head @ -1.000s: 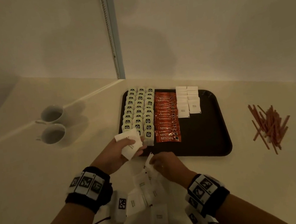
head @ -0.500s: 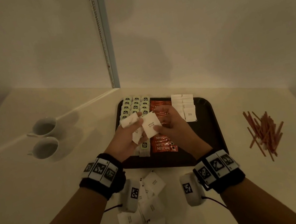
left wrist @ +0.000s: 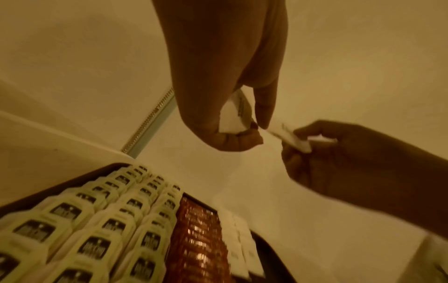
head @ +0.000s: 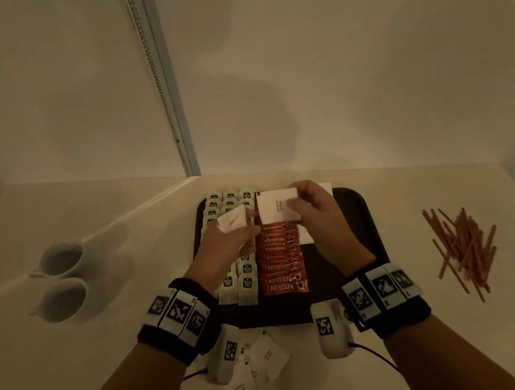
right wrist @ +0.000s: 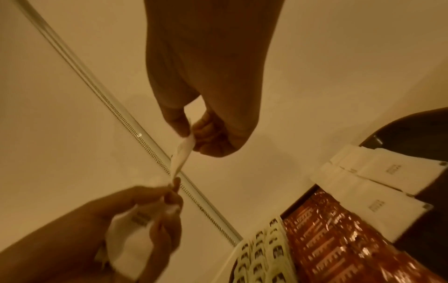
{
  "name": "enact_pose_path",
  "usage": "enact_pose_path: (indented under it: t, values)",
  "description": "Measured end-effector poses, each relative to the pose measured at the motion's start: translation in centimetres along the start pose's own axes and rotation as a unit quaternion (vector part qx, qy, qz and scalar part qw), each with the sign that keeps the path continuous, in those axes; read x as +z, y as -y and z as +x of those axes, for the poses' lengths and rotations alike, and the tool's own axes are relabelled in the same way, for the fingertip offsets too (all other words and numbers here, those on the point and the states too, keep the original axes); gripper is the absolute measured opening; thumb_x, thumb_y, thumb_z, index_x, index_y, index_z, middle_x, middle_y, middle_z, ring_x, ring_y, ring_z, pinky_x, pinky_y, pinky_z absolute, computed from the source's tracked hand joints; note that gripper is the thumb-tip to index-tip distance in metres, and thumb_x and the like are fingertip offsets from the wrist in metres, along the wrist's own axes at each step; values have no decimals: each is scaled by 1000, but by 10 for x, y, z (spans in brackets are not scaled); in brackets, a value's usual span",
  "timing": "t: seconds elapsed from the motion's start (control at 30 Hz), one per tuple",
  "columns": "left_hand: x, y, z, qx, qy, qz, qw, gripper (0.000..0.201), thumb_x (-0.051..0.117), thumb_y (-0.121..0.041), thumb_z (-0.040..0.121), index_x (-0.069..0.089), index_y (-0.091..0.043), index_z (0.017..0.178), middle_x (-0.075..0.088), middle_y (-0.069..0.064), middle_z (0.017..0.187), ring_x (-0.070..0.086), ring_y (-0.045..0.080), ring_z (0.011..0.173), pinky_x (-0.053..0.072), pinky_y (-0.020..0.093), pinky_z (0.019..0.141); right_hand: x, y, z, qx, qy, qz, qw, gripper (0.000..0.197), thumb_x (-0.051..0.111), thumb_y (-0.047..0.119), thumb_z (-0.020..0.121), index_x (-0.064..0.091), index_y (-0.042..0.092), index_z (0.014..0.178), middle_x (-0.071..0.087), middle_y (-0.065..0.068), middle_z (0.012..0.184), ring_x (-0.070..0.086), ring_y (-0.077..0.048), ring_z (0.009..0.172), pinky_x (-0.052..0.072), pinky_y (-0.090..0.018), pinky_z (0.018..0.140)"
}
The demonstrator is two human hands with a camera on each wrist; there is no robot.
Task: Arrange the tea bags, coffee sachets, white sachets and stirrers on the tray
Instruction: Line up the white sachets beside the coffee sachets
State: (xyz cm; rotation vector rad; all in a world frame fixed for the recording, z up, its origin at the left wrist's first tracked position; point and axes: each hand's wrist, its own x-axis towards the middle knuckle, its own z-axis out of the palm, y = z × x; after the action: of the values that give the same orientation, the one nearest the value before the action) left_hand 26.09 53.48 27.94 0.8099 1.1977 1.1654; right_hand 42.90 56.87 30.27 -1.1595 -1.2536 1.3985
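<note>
Both hands are raised above the far part of the tray [head: 357, 213]. The right hand [head: 316, 216] pinches one white sachet [head: 277, 207] between thumb and fingers, with its flat face turned up toward the head camera. The left hand [head: 227, 249] has its fingers curled around a small bundle of white sachets [head: 233, 222]. In the wrist views the near edge of the right hand's sachet comes very close to the left fingertips [left wrist: 251, 137]; it is hard to tell if they touch it, because the picture is blurred there.

The relation that matters is this: the rows of white sachets already on the tray [right wrist: 378, 178] lie to the right of the coffee sachets [head: 280, 258], directly below and slightly to the right of the right hand. So the right hand is clearly the nearer one to that place, while the left hand hangs over the tea bags [head: 242, 284] on the tray's left side. The laid sachets overlap each other in lines running from the far edge toward the person, so the held sachet probably has to go down at the near end of a line, with its printed side up.

More loose white sachets [head: 267, 357] wait on the surface [head: 75, 372] in front of the tray, and the stirrers [head: 461, 248] lie in a heap on the surface, well apart from the tray on the right.
</note>
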Motion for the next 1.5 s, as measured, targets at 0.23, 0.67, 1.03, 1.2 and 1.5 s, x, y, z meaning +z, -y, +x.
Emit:
enact_pose_path:
  t: [0.23, 0.67, 1.03, 1.2, 1.5]
  values:
    - [14, 7, 2, 10, 13, -57, 998, 21, 65, -5, 85, 64, -16, 103, 71, -1, 84, 67, 8, 75, 53, 23, 64, -6, 8, 15, -70, 37, -189, 979, 9, 68, 13, 84, 66, 13, 93, 70, 1, 83, 64, 2, 69, 47, -9, 58]
    - [25, 23, 0, -26, -22, -110, 993, 24, 65, -3, 83, 64, -13, 105, 70, 2, 76, 67, 11, 64, 54, 23, 56, -10, 23, 30, -57, 92, -251, 962, 18, 70, 22, 82, 70, 18, 99, 68, 2, 95, 64, -8, 84, 53, -18, 73]
    - [16, 29, 6, -173, -21, -245, 954, 20, 36, -18, 96, 54, -9, 101, 61, 8, 75, 60, 18, 51, 41, 17, 37, -71, -28, 35, 82, -87, -104, 987, 18, 74, 14, 78, 62, 10, 90, 69, -2, 84, 67, -15, 75, 52, -19, 56]
    - [4, 30, 8, -183, -10, -307, 934, 32, 34, -14, 93, 52, -3, 118, 69, 16, 91, 69, 29, 72, 55, 25, 48, -127, -84, 47, 150, -138, -274, 940, 28, 62, 16, 89, 62, 8, 116, 65, -8, 111, 63, -21, 97, 54, -37, 87]
    - [-3, 27, 13, -174, -22, -234, 956, 27, 38, -20, 99, 60, -16, 115, 73, 7, 101, 71, 29, 88, 59, 32, 58, -140, -129, 59, 169, -127, -350, 912, 22, 71, 22, 82, 63, 13, 100, 66, -4, 103, 62, -21, 95, 52, -42, 89]
